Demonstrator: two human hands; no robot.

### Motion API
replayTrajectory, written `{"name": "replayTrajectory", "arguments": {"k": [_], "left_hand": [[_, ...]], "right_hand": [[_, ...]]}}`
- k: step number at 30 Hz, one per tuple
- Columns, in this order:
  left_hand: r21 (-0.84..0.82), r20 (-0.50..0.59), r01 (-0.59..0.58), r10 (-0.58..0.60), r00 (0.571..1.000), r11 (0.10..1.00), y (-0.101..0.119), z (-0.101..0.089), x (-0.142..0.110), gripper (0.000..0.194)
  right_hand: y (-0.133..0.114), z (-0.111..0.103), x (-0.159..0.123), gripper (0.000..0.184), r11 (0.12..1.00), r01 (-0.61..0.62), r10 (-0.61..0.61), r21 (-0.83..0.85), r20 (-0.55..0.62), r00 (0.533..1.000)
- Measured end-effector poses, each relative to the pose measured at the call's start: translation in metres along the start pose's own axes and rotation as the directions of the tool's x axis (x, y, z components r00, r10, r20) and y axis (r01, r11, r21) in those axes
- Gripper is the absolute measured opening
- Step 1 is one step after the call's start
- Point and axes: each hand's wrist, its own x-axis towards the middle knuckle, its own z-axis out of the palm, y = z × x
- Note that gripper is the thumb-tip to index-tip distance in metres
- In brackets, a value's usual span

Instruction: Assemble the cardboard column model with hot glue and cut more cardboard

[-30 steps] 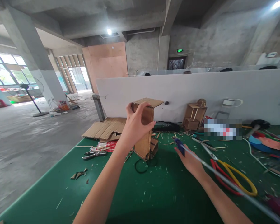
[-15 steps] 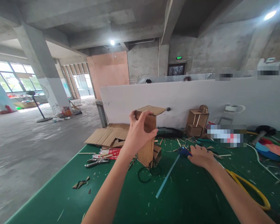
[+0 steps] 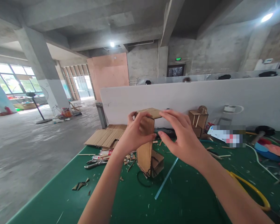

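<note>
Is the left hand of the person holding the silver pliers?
No, the silver pliers lie on the green table, while the left hand grips the cardboard box.

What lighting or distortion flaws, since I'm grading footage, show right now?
Head view throughout: glare spreads around the upper-right ceiling light; windows look washed out; the large pillar leans, likely lens distortion; pixelation partly covers a white item; left hand and right hand look fairly sharp.

Upper-R lamp w/ glare
</note>
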Motion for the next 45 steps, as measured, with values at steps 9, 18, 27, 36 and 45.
{"name": "replayTrajectory", "arguments": {"k": [9, 18, 27, 36, 45], "left_hand": [[-0.326, 0.05, 0.104, -0.093, 0.994, 0.94, -0.024, -0.014, 0.003, 0.06], [-0.574, 0.088, 0.099, -0.059, 0.994, 0.813, -0.044, -0.016, 0.003, 0.06], [-0.566, 0.152, 0.088, -0.001, 0.988, 0.819, -0.041, -0.014, 0.002, 0.059], [-0.47, 0.112, 0.067, -0.016, 0.994, 0.88, -0.042, -0.011, 0.004, 0.06], [-0.554, 0.099, 0.051, 0.005, 0.995, 0.831, -0.054, -0.013, 0.006, 0.06]], "right_hand": [[0.019, 0.037, -0.015, 0.046, 0.919, -0.322, 0.369, 0.229, -0.204, 0.907], [0.038, 0.075, -0.095, 0.075, 0.556, -0.748, 0.431, 0.363, 0.643, 0.633], [0.041, 0.069, -0.114, 0.075, 0.647, -0.689, 0.28, 0.328, 0.738, 0.614], [0.059, 0.063, -0.137, 0.056, 0.864, -0.502, 0.299, 0.039, 0.763, 0.574], [0.086, 0.042, -0.149, 0.025, 0.923, -0.381, 0.294, -0.058, 0.746, 0.597]]}}
